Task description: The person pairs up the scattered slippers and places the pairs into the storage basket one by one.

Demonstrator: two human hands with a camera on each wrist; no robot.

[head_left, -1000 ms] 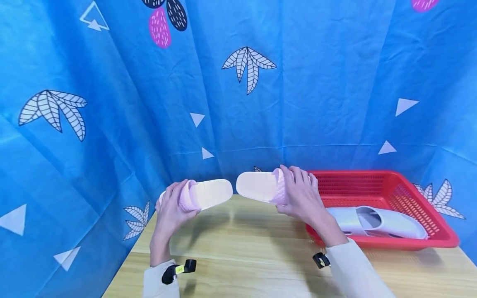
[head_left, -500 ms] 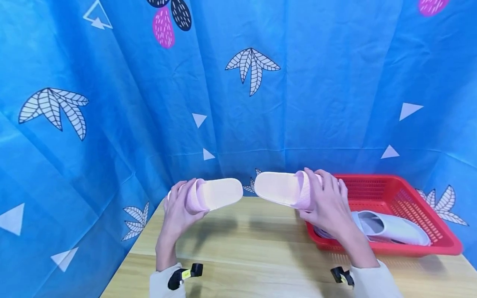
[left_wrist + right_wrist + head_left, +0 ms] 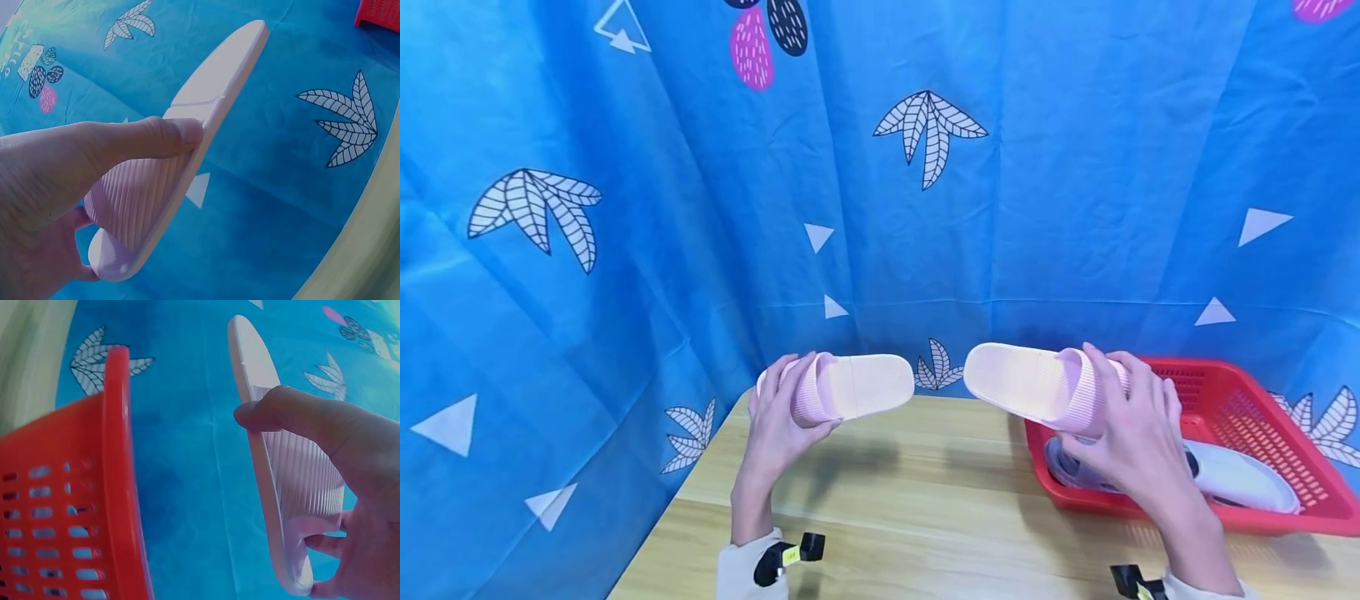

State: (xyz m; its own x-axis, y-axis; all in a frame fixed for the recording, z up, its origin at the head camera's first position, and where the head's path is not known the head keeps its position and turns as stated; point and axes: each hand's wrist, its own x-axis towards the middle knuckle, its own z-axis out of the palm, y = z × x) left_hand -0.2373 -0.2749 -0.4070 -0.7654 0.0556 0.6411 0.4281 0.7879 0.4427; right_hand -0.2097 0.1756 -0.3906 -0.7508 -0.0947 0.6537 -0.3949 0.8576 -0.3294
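Observation:
My left hand (image 3: 771, 417) grips a pale pink slide slipper (image 3: 868, 385) across its ribbed strap, above the table. In the left wrist view the thumb lies along the edge of the sole (image 3: 219, 69), with fingers wrapped behind the strap. My right hand (image 3: 1138, 433) holds the matching slipper (image 3: 1015, 379) the same way, its ribbed strap (image 3: 306, 475) under the palm in the right wrist view. The two slippers' heel ends face each other with a gap between them. The right hand is in front of a red basket (image 3: 1285, 522) and partly hides it.
White-grey shoes (image 3: 1247, 479) lie in the red basket at the right of the wooden table (image 3: 910, 500). A blue patterned cloth (image 3: 1075, 167) hangs behind the table and along its left side. Each wrist wears a black strap mount.
The right hand has carried its slipper rightward, to overlap the basket. The left hand has shifted slightly right in view as the head view turned. The gap between the slippers has widened.

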